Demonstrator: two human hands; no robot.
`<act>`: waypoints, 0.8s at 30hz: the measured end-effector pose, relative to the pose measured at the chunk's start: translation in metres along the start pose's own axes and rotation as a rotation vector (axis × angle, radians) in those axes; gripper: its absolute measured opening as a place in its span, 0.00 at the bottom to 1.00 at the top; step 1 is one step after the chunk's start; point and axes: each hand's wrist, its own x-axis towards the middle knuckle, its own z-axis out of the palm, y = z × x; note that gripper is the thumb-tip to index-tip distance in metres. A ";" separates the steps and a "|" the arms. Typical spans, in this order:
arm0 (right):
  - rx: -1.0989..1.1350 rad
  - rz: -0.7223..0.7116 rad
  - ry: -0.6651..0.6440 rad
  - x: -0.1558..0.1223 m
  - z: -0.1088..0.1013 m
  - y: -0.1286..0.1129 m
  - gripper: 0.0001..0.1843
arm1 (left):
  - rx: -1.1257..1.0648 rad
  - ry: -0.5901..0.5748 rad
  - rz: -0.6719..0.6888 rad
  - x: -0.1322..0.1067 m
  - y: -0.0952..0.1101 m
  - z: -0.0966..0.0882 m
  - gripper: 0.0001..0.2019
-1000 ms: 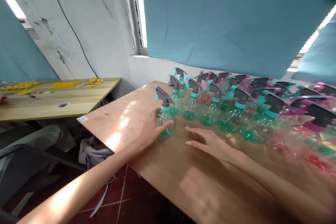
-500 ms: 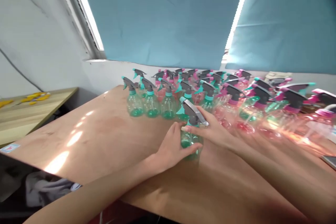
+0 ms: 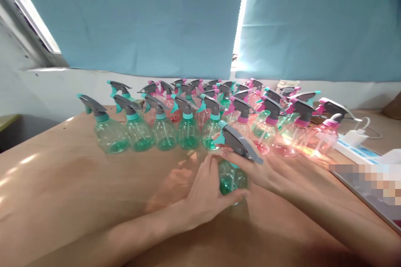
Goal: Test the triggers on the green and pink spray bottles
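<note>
A clear green spray bottle (image 3: 233,179) with a grey and teal trigger head stands upright between my hands at the near side of the row. My left hand (image 3: 205,187) is closed round its body, thumb across the front. Around the neck, just under the trigger head, my right hand (image 3: 247,164) is wrapped; some of its fingers are hidden behind the bottle. Right behind stands a row of green spray bottles (image 3: 166,133), and pink ones (image 3: 297,135) carry on to the right.
More spray bottles crowd the wooden table (image 3: 78,200) towards the wall. On the right lie a white power strip (image 3: 354,150) with a plugged-in charger (image 3: 355,137) and a flat dark-edged device (image 3: 360,192), partly blurred out. Blue blinds (image 3: 150,21) cover the window behind.
My view has swung to the right, bringing the power strip and the flat device into sight. Both hands still hold the same spray bottle, its trigger head now turned slightly.
</note>
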 end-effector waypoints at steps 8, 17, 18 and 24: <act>0.085 0.081 -0.137 0.013 -0.002 0.001 0.06 | 0.048 -0.187 0.118 -0.006 -0.030 -0.021 0.41; 0.098 0.087 -0.121 0.017 -0.007 0.005 0.11 | 0.341 -0.388 -0.056 -0.015 -0.052 -0.046 0.38; 0.126 0.091 -0.134 0.016 -0.007 0.007 0.10 | 0.368 -0.410 -0.072 -0.014 -0.052 -0.046 0.38; 0.170 0.120 -0.155 0.013 -0.012 0.015 0.09 | 0.437 -0.470 -0.062 -0.010 -0.047 -0.044 0.35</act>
